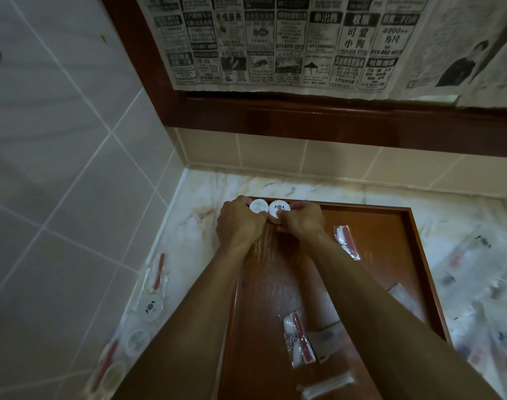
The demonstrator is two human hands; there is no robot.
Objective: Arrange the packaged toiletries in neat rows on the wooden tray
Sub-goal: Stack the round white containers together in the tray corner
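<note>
A wooden tray (pixel 414 255) lies on the marble counter. Two round white packets stand side by side in its far left corner. My left hand (pixel 240 223) grips the left round packet (pixel 258 205). My right hand (pixel 300 219) pinches the right round packet (pixel 279 210). A red-and-clear wrapped packet (pixel 347 241) lies on the tray to the right of my hands. Another wrapped packet (pixel 300 339) lies near the tray's front, between my forearms. A clear sachet (pixel 327 383) sits at the tray's near edge.
On the counter left of the tray lie a red wrapped packet (pixel 158 274), round white packets (pixel 150 307) and more below. Several wrapped packets (pixel 483 284) are spread on the counter to the right. A newspaper-covered mirror (pixel 304 44) in a wood frame hangs behind; a tiled wall (pixel 58 168) stands left.
</note>
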